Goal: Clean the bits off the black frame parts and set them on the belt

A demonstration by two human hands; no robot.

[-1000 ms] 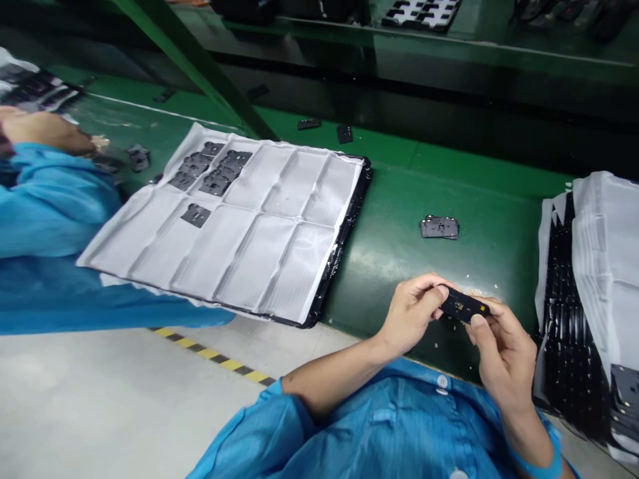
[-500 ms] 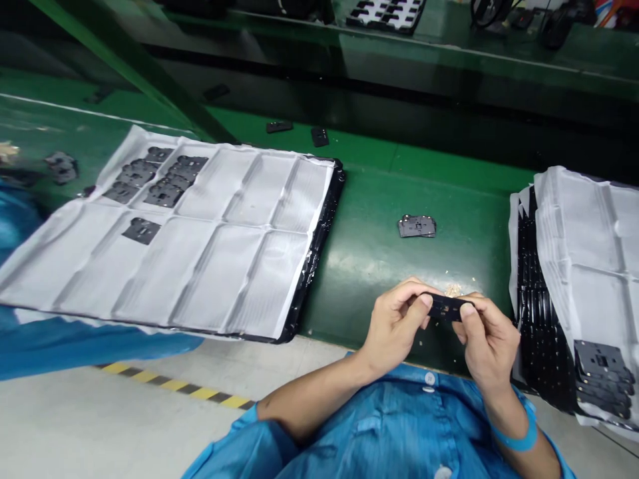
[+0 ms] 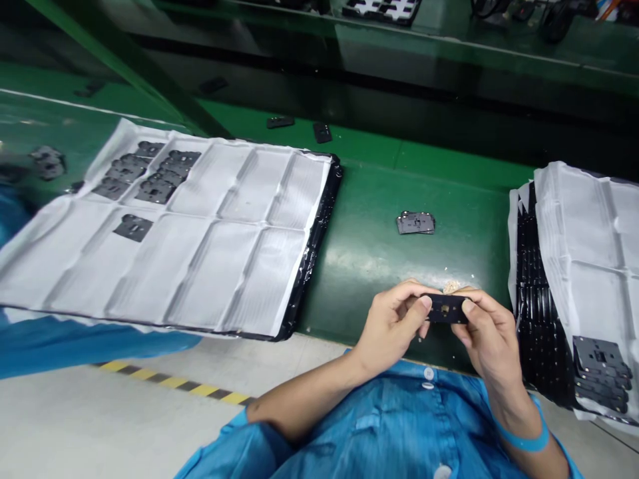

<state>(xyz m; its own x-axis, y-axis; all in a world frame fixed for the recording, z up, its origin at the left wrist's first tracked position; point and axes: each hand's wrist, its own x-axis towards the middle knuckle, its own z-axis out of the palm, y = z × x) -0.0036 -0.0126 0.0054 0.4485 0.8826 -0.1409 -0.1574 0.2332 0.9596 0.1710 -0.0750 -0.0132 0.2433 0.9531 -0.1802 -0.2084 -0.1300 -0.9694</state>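
Note:
Between both hands, close to the bench's front edge, is a flat black plastic plate with small cut-outs. My left hand pinches its left end, thumb on top. At its right end my right hand grips it the same way; the fingers beneath are partly hidden. Just beyond the plate lies a little pile of pale small bits. Farther back on the green bench rests a small stack of similar black plates.
A cloth-lined black tray on the left holds several black plates. Stacked lined trays stand at the right, with more plates on top. Two loose dark parts lie at the back. A blue sleeve shows at left.
The plate has tilted so its face and cut-outs show more clearly. Both hands still grip its ends. The camera view has shifted slightly.

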